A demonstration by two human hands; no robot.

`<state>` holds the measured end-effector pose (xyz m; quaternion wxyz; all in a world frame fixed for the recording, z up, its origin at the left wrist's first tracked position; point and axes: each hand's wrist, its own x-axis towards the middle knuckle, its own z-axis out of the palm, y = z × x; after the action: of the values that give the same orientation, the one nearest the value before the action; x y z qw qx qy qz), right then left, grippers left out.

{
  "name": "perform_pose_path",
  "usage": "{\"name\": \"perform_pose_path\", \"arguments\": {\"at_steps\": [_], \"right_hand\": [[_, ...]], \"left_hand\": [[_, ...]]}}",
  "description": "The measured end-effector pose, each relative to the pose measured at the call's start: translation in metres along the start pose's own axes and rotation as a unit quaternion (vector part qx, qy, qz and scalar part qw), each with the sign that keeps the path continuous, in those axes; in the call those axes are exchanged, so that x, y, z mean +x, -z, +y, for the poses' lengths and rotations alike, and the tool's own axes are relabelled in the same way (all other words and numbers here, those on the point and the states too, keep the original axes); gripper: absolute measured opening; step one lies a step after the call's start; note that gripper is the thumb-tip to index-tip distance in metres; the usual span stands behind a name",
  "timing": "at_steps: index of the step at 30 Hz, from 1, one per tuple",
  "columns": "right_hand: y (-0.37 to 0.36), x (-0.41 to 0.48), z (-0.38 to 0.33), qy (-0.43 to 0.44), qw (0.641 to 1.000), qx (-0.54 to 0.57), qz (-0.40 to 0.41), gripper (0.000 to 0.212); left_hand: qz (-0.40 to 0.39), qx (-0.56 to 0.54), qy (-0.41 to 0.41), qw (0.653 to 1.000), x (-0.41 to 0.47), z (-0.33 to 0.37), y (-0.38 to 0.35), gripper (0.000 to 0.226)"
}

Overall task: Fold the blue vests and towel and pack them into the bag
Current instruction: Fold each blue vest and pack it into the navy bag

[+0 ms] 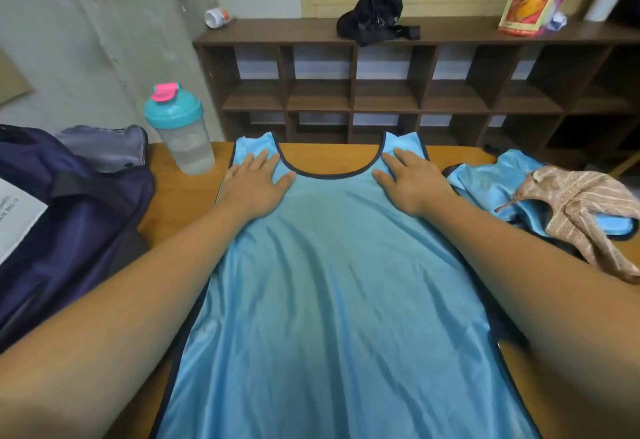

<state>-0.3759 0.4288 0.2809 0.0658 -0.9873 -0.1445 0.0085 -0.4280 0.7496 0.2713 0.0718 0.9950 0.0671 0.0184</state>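
Lying flat on the table, the vest runs lengthwise away from the person; left hand and right hand rest at its far end, fingers straight, gripping nothing; the bag sits left of the vest.

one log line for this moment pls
stage: spread vest pressed flat | left hand: flat on one strap | right hand: flat on other strap | second vest, towel: unfolded, right | bag: left

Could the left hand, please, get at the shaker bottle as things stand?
Probably yes: the left hand lies flat on the vest, and only bare table separates it from the shaker bottle.
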Motion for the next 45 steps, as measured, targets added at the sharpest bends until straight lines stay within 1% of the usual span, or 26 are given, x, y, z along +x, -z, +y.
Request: {"name": "perform_pose_path", "arguments": {"at_steps": [3, 7, 9, 12, 14, 16, 19, 22, 24, 26, 28, 32, 34, 37, 40, 42, 44, 45], "right_hand": [[0.003, 0.010, -0.003, 0.013, 1.000, -0.012, 0.013, 0.070], [0.009, 0.016, -0.008, 0.022, 0.997, -0.071, 0.030, 0.064], [0.014, 0.016, -0.012, 0.030, 0.991, -0.117, 0.059, 0.062], [0.021, 0.009, -0.023, 0.071, 0.977, -0.170, 0.108, 0.050], [0.025, 0.000, -0.032, 0.091, 0.976, -0.147, 0.132, 0.038], [0.031, -0.016, -0.038, 0.114, 0.978, -0.095, 0.144, 0.028], [0.034, -0.058, -0.041, 0.173, 0.973, -0.021, 0.153, 0.025], [0.036, -0.110, -0.041, 0.211, 0.967, 0.048, 0.132, 0.018], [0.037, -0.142, -0.041, 0.231, 0.963, 0.087, 0.111, 0.016], [0.037, -0.175, -0.038, 0.233, 0.960, 0.114, 0.101, 0.021], [0.033, -0.207, -0.034, 0.229, 0.961, 0.130, 0.080, 0.033], [0.006, -0.258, -0.028, 0.165, 0.977, 0.135, -0.004, 0.067], [-0.006, -0.269, -0.023, 0.144, 0.986, 0.087, -0.005, 0.078], [-0.008, -0.274, -0.012, 0.108, 0.993, 0.053, -0.009, 0.087], [-0.006, -0.277, -0.005, 0.104, 0.994, 0.045, -0.004, 0.090], [-0.002, -0.281, -0.006, 0.101, 0.994, 0.048, 0.006, 0.083], [0.002, -0.287, -0.007, 0.116, 0.990, 0.061, 0.047, 0.074], [0.005, -0.291, -0.008, 0.136, 0.986, 0.069, 0.068, 0.068]], "left_hand": [[0.014, 0.003, -0.011, 1.000, 0.017, -0.003, 0.001, 0.083], [0.018, 0.000, -0.017, 1.000, 0.029, -0.003, 0.003, 0.079], [0.047, -0.008, -0.018, 0.999, 0.030, -0.001, 0.004, 0.073], [0.100, 0.030, -0.040, 0.994, 0.023, 0.004, 0.012, 0.065], [0.101, 0.040, -0.064, 0.992, 0.012, 0.009, 0.019, 0.062], [0.101, 0.026, -0.084, 0.991, -0.006, 0.015, 0.027, 0.056], [0.098, -0.001, -0.132, 0.986, -0.045, 0.025, 0.042, 0.043], [0.062, -0.062, -0.199, 0.976, -0.094, 0.033, 0.057, 0.034], [0.036, -0.098, -0.240, 0.965, -0.129, 0.037, 0.063, 0.033], [0.013, -0.122, -0.273, 0.954, -0.163, 0.036, 0.062, 0.038], [0.002, -0.118, -0.284, 0.952, -0.193, 0.030, 0.054, 0.048], [-0.049, -0.112, -0.231, 0.965, -0.230, 0.009, 0.022, 0.071], [-0.049, -0.094, -0.219, 0.970, -0.240, -0.002, 0.008, 0.079], [-0.030, -0.071, -0.199, 0.977, -0.247, -0.015, 0.005, 0.080], [-0.037, -0.081, -0.186, 0.978, -0.249, -0.022, 0.008, 0.082], [-0.048, -0.091, -0.177, 0.979, -0.248, -0.023, 0.013, 0.083], [-0.041, -0.088, -0.188, 0.977, -0.253, -0.019, 0.021, 0.079], [-0.032, -0.087, -0.205, 0.974, -0.258, -0.015, 0.027, 0.073]]}}
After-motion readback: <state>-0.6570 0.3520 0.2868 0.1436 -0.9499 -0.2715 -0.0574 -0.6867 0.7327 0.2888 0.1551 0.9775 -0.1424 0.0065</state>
